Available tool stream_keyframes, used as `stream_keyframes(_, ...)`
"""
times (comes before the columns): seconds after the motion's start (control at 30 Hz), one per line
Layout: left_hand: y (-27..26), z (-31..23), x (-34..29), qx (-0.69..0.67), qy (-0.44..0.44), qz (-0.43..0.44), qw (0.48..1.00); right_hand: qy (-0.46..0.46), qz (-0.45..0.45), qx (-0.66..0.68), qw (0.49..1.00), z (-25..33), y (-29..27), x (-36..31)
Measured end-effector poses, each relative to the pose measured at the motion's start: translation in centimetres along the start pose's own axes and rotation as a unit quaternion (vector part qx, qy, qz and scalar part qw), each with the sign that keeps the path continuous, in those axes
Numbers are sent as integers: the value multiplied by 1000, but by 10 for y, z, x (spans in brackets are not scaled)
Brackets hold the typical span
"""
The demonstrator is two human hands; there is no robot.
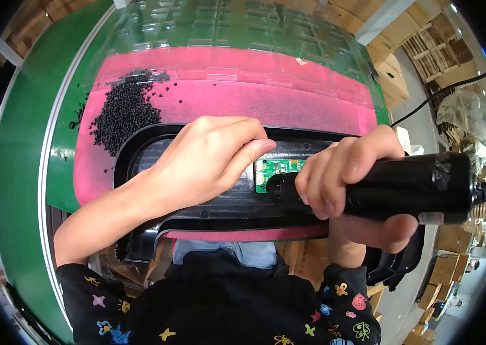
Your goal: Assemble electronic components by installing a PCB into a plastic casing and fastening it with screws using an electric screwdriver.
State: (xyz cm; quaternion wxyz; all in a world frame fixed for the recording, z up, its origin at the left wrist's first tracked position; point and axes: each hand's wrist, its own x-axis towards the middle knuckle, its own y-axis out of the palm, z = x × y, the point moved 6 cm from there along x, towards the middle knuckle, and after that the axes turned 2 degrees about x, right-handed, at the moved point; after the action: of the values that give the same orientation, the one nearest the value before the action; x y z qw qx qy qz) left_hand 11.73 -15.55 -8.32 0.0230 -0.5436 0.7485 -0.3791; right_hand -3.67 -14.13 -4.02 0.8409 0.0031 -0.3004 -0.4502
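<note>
A long black plastic housing (220, 210) lies across the near part of the pink mat, its hollow side up. Inside it sits a small green circuit board (280, 167) with a white connector along its left edge. My right hand (349, 164) is wrapped round a black electric screwdriver (415, 187), held nearly level, with its front end over the lower part of the board; its tip is hidden. Reaching across the housing, my left hand (208, 152) has thumb and forefinger pinched together just above the board's upper left corner. Whatever they hold is too small or hidden to name.
Small black pieces, probably screws, form a heap (125, 112) on the pink mat (243, 98), some scattered around. Clear plastic trays (226, 34) cover the far side of the green table (24, 126). A black cable (444, 89) hangs at right, near cardboard boxes (389, 77).
</note>
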Motion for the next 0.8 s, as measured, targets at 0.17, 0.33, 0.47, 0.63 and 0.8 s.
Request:
stream_keyframes(0.17, -1, 1, -1, 29, -5, 13, 999, 22, -29, -37, 999, -7, 4, 0)
stream_keyframes(0.33, 6, 2, -5, 12, -19, 47, 999, 71, 2, -35, 997, -12, 11, 5)
stream_keyframes(0.47, 5, 5, -7, 20, -18, 54, 998, 92, 10, -47, 995, -20, 16, 8)
stream_keyframes(0.63, 6, 4, -7, 26, -1, 60, 998, 99, 89, -21, 991, -20, 17, 14)
stream_keyframes(0.8, 8, 8, -10, 55, -12, 65, 996, 136, 82, -30, 987, -24, 20, 11)
